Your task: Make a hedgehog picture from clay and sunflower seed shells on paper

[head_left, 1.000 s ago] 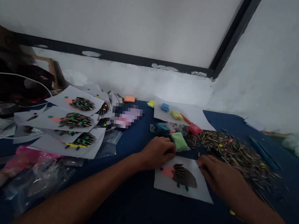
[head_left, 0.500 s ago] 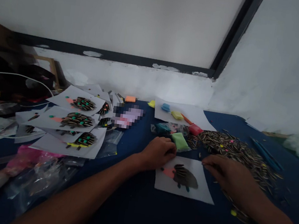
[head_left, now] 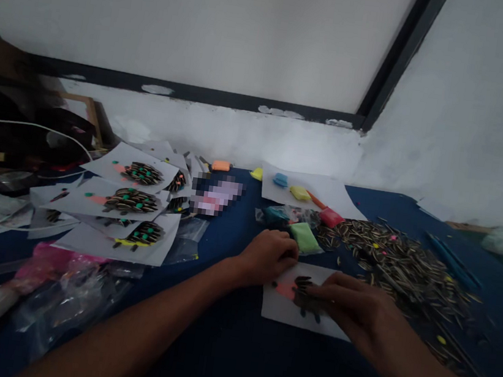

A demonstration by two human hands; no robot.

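Observation:
A white paper sheet (head_left: 279,313) lies in front of me. It bears a hedgehog figure with a pink clay snout (head_left: 285,289) and striped sunflower seeds (head_left: 302,285) on a dark clay body. My left hand (head_left: 269,256) rests at the sheet's upper left corner with its fingers curled closed; whatever they hold is hidden. Over the figure's body, my right hand (head_left: 352,301) pinches thumb and fingers together at the row of seeds. A sunflower seed appears to be between its fingertips, largely covered. The right hand hides most of the body.
A heap of sunflower seeds (head_left: 408,265) spreads to the right, beside blue tweezers (head_left: 455,262). Beyond the sheet lie a green clay pack (head_left: 305,239) and a red clay pack (head_left: 331,216). Hedgehog sheets (head_left: 92,198) are stacked left, above crumpled plastic bags (head_left: 73,295).
My right hand has moved left from the edge of the seed heap onto the hedgehog's body. My left hand has stayed at the sheet's corner.

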